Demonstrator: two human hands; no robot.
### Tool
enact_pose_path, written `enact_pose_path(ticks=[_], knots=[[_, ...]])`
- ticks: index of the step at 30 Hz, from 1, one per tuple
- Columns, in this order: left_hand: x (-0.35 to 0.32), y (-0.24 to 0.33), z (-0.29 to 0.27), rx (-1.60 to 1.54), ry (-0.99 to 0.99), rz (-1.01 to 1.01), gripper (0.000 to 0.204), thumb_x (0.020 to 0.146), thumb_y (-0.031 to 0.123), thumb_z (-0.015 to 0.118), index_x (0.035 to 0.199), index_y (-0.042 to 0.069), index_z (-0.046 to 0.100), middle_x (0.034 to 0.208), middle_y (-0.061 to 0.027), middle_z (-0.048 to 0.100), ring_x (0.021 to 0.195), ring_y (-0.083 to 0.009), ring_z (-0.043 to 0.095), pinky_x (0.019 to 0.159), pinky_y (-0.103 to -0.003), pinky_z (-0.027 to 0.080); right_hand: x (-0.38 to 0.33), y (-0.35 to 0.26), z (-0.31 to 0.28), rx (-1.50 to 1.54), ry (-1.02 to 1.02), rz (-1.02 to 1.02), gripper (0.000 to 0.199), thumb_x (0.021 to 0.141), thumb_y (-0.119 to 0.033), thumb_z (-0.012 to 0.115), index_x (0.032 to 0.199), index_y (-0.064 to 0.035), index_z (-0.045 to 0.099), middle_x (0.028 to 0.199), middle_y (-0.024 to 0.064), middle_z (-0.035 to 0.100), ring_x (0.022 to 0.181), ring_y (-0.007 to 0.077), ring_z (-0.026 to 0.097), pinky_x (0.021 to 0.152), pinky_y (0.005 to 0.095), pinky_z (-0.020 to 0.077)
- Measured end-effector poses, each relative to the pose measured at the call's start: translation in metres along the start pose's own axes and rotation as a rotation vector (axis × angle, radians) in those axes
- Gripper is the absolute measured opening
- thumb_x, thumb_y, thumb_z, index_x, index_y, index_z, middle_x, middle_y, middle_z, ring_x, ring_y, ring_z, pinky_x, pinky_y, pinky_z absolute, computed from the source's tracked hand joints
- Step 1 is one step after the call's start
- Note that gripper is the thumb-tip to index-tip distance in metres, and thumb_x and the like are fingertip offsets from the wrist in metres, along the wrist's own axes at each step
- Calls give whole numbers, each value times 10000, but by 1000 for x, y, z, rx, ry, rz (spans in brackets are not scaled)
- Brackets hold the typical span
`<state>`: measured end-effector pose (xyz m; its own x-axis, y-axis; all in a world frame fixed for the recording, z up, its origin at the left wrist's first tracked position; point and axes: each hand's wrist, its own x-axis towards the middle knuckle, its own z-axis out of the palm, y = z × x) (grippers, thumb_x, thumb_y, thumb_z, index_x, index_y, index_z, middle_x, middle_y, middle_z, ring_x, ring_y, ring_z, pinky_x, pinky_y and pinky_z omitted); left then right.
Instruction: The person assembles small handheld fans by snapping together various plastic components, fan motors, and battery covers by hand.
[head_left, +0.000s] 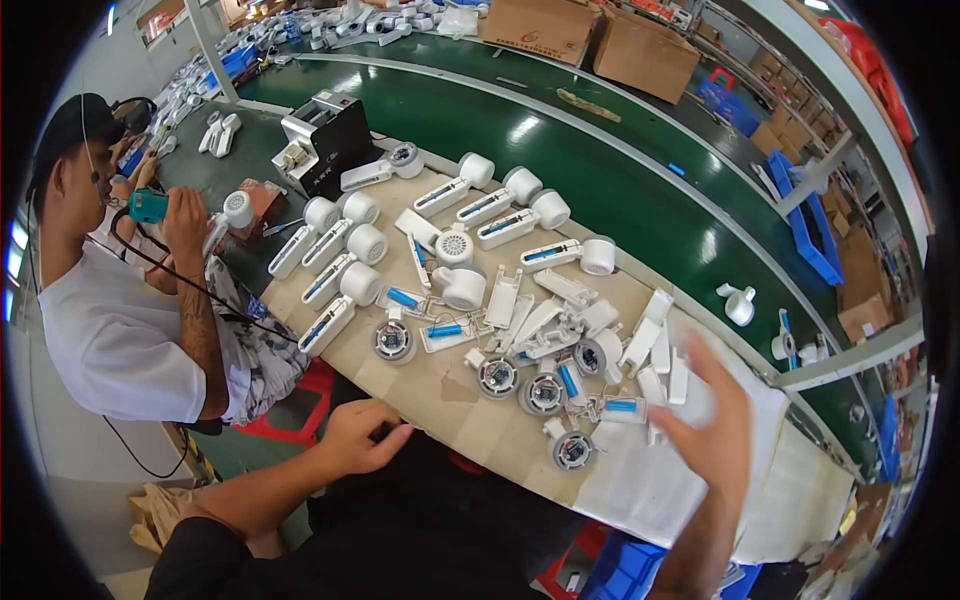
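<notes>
My left hand (365, 438) rests at the near edge of the table with its fingers curled in and its thumb against them; nothing shows in it. Over the right side of the table my right hand (712, 430) is spread, blurred by motion and empty. Just left of it lie loose white handle shells (650, 335), some with a blue battery (620, 405). Several round white heads with bare circuit boards, such as this round head (572, 450), sit nearer me. Farther back stand rows of white handheld units (490, 205), each an open handle with a round head.
A black bench machine (325, 140) stands at the table's far left. At left a person (130, 310) holds a teal power screwdriver (148, 206) to a white unit. Beyond the table runs a green conveyor (600, 165), with cardboard boxes (640, 55) and blue bins (805, 225) behind.
</notes>
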<state>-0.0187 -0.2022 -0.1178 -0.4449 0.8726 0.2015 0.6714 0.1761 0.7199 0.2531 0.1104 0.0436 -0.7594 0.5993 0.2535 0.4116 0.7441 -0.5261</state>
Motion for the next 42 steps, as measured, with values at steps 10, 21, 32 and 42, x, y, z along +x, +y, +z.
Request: enact_pose_path(ticks=[10, 21, 32, 42], knots=[[-17, -77, 14, -383, -59, -669, 552, 1066, 421, 344, 904, -18, 639, 793, -91, 658, 559, -127, 538, 542, -259, 445, -515, 184, 15, -694, 834, 1486, 366, 921, -328, 692, 1041, 17, 665, 959, 193, 692, 856, 301, 660, 764, 412, 522], [12, -57, 20, -344, -85, -835, 663, 1021, 527, 354, 888, -36, 677, 714, -126, 671, 549, -177, 561, 539, -300, 459, -520, 214, 89, -285, 206, 1605, 748, 844, -469, 743, 1366, -73, 382, 1256, 143, 636, 1210, 258, 543, 1140, 434, 240], [-20, -42, 9, -411, -114, -875, 607, 986, 592, 459, 925, 25, 668, 753, -42, 644, 602, -121, 551, 555, -266, 457, -529, 316, 140, 33, 595, 736, 601, 756, -180, 857, 1227, -52, 508, 1109, 228, 604, 958, 325, 600, 892, 421, 528], [79, 42, -111, 304, 18, -414, 538, 851, 366, 697, 1305, 97, 593, 806, -146, 656, 731, -284, 655, 637, -415, 501, -436, 353, 96, -209, 371, 764, 538, 797, -218, 807, 1228, -33, 544, 1126, 222, 625, 992, 329, 613, 909, 414, 520]])
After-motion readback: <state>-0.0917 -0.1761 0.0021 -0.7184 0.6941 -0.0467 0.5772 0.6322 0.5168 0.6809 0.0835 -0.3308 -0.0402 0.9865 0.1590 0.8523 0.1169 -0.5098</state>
